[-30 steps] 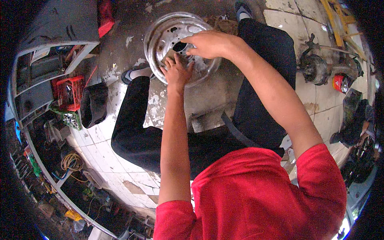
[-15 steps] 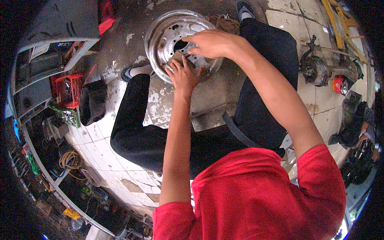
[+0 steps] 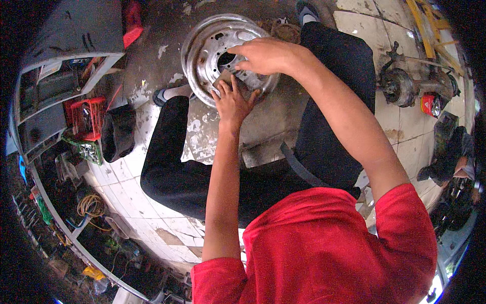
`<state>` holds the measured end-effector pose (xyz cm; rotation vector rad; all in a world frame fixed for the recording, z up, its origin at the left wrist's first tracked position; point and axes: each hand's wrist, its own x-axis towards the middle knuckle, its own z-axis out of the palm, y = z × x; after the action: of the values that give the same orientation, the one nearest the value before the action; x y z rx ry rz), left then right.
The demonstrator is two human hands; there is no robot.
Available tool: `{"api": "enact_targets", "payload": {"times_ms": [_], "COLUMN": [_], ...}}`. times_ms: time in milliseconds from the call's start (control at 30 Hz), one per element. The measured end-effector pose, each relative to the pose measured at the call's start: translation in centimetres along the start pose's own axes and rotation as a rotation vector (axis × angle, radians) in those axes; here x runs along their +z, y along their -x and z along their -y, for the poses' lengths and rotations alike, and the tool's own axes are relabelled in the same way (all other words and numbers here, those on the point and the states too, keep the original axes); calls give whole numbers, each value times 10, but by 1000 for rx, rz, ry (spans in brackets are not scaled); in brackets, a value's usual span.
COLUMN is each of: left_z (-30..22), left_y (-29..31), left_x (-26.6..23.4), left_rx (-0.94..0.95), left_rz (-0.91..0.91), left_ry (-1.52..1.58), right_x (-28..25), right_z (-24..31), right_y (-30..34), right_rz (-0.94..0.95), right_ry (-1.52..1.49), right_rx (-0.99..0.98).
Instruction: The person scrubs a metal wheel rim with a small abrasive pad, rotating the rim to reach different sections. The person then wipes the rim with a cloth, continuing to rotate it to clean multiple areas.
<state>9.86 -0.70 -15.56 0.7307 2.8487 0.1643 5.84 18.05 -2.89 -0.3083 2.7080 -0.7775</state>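
Note:
A bare silver wheel rim (image 3: 200, 55) lies between my feet, its round centre hole dark. My left hand (image 3: 234, 104) is on its near side, fingers spread over a brownish-grey sheet (image 3: 223, 77) that looks like sandpaper, pressing it against the metal. Over the rim's right part is my right hand (image 3: 268, 55), index finger and thumb apart and pointing at the centre hole. Its other fingers are partly hidden underneath, and I see nothing in it.
A red plastic basket (image 3: 87, 119) and a dark boot-like piece (image 3: 119, 133) stand left, beside a grey metal cabinet (image 3: 76, 30). On the right are an axle-like part with a hub (image 3: 397, 86) and a red can (image 3: 430, 105). Coiled cable (image 3: 91, 205) lies lower left.
My left hand has shifted slightly on the rim, and its thumb now shows more plainly. The right hand stays nearly in place. The whole view has moved a little.

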Motion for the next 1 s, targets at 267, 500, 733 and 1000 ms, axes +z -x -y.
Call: {"api": "enact_targets", "payload": {"times_ms": [267,500,733,1000], "left_z": [24,12,18,41], "left_y": [-57,-20,-32,-52], "left_x": [-10,3,3,6], "left_rx": [-134,-39,-67,-115], "left_rz": [52,53,35,58], "left_ry": [136,22,43,-52], "right_x": [-13,-17,-18,-14], "right_z": [6,8,12,5], "right_y": [0,2,2,2], "right_rz": [106,117,147,85], "right_ry": [10,11,31,-4], "right_rx": [48,75,91,26]}}
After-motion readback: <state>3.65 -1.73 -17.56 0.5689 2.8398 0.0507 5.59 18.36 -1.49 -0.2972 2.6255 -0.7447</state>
